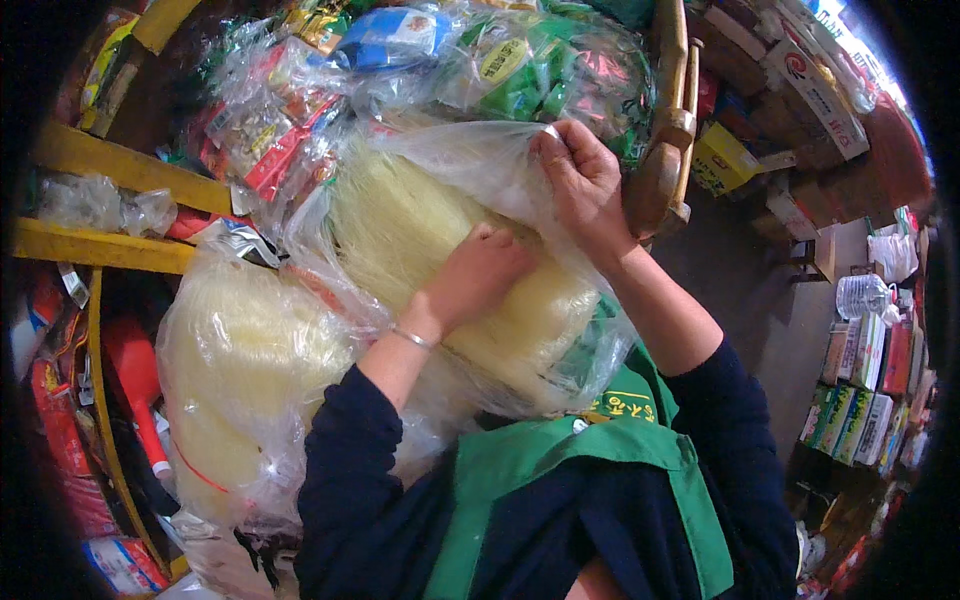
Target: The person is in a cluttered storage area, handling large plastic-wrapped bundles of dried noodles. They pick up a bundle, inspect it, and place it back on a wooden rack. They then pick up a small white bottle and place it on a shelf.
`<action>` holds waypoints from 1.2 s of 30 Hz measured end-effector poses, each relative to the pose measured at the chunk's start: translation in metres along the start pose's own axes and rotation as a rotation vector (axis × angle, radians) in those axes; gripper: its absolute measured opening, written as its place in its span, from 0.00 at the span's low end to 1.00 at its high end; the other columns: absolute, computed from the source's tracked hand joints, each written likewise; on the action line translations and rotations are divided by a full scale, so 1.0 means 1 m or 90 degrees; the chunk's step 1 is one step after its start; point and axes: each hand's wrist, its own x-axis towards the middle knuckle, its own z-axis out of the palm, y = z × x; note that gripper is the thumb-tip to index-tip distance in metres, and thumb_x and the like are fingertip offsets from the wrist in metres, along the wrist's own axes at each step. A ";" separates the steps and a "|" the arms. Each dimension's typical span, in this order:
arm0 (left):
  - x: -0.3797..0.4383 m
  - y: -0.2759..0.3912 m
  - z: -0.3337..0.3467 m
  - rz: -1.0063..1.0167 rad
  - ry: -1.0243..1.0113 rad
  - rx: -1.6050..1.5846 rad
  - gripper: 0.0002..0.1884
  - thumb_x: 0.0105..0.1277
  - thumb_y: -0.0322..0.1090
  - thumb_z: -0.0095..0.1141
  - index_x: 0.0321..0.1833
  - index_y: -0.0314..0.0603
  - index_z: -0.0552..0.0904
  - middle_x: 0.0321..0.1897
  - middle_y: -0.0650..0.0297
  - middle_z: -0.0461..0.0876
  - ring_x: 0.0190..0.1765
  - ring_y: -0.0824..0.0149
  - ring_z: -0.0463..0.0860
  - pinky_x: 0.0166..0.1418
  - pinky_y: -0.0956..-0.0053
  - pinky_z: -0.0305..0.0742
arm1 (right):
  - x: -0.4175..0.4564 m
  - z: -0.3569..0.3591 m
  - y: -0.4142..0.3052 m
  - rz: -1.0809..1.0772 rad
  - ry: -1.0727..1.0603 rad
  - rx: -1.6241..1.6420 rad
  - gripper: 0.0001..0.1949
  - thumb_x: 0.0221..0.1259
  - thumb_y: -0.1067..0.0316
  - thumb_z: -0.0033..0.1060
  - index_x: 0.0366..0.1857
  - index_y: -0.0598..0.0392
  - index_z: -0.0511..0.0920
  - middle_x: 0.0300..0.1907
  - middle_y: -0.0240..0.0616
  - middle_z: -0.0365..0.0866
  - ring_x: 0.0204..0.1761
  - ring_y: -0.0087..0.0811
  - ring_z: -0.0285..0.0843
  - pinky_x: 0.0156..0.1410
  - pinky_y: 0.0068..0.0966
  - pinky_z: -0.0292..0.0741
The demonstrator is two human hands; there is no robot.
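A clear plastic bag (465,146) lies before me, its mouth drawn open around a thick bundle of pale yellow dried noodles, apparently vermicelli (405,217). My right hand (589,176) pinches the bag's upper edge and holds it raised. Against the noodles rests my left hand (484,277), slightly blurred, with a bracelet (412,337) on its wrist. Its fingers are curled and their tips hidden, so whether it grasps any strands is unclear. To the left stands a second clear bag of similar noodles (240,337). I wear a green apron (555,465).
Packaged goods in plastic (517,67) are heaped beyond the noodles. A wooden chair arm (660,172) borders the right side. Yellow shelf beams (105,246) and a red plastic object (133,367) are at left. Cartons (817,97) and boxes (847,420) line the far right.
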 end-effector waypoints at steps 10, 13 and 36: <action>0.019 0.036 0.037 -0.015 0.067 0.031 0.20 0.45 0.29 0.59 0.45 0.42 0.78 0.43 0.59 0.77 0.52 0.55 0.73 0.58 0.59 0.64 | 0.002 0.006 0.011 -0.009 0.006 0.013 0.09 0.71 0.68 0.52 0.31 0.60 0.73 0.24 0.26 0.68 0.29 0.16 0.61 0.33 0.20 0.65; 0.006 0.032 0.033 -0.006 0.083 0.003 0.22 0.45 0.28 0.58 0.47 0.41 0.78 0.45 0.57 0.76 0.54 0.53 0.72 0.59 0.58 0.63 | -0.003 -0.002 0.016 -0.027 -0.025 -0.029 0.07 0.72 0.66 0.52 0.40 0.60 0.74 0.26 0.27 0.70 0.30 0.17 0.64 0.36 0.19 0.67; -0.017 0.032 -0.009 0.038 0.031 -0.012 0.27 0.50 0.35 0.63 0.56 0.41 0.75 0.55 0.55 0.74 0.60 0.52 0.71 0.65 0.55 0.64 | -0.108 -0.117 0.008 -0.109 -0.148 -0.409 0.10 0.61 0.74 0.59 0.46 0.59 0.79 0.39 0.50 0.82 0.44 0.51 0.81 0.49 0.36 0.77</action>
